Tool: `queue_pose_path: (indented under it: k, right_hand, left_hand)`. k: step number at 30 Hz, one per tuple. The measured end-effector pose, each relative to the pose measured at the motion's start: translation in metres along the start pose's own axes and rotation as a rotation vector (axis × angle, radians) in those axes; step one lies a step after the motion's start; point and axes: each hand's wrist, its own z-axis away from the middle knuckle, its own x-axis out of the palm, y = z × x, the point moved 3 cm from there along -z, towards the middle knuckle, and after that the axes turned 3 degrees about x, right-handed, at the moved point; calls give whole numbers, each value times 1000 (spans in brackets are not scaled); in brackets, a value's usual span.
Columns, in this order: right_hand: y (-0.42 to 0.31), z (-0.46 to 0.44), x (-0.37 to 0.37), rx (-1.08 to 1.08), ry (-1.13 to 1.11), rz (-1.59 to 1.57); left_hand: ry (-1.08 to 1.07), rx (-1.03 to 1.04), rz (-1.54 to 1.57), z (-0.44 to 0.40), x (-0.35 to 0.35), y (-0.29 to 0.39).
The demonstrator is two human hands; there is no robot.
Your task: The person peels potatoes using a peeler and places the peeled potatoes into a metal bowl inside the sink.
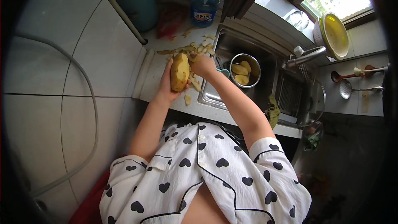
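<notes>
A large, partly peeled potato [180, 73] is upright in my left hand [166, 84], whose fingers wrap round its lower part. Skin remains near its lower end and along its edges. My right hand [202, 66] is closed beside the potato's upper right side; what it grips is too small and hidden to make out. Peelings [201, 49] lie in a heap behind both hands, with more below them on the white counter [166, 46]. To the right, a round metal pot [258, 74] in the sink holds several peeled potatoes [240, 69].
The steel sink [226, 41] has a faucet [306, 57] at its right. A blue pump bottle [204, 10] and a teal container [134, 4] stand at the back. Colanders [335, 35] rest by the window; ladles [345, 88] hang on the right wall.
</notes>
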Motion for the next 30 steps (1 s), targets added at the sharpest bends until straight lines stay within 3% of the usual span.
queue_pose_path:
  k: [2,7,11,14,17,20,25,30]
  right_hand:
    - [3,-1,0,134,-43,31]
    - [-3,8,-17,94,6,8]
    - [-10,22,-35,66,278,-71]
    - [-15,23,-31,-155,292,-20]
    - [-15,21,-36,-14,234,17]
    - [-14,25,-37,-62,323,-71]
    - [-26,44,-45,-187,150,-217]
    - [-36,60,-53,-263,88,-145]
  left_hand:
    - [89,29,-57,1,1,6]
    - [211,82,-41,-3,-1,10]
    - [145,69,-48,-3,-4,12]
    - [120,13,-34,-5,-13,11]
    - [112,43,-20,-7,-6,13]
    - [130,78,-9,-5,4,10]
    - [48,19,-13,-7,1,12]
    - [160,56,-91,-6,6,13]
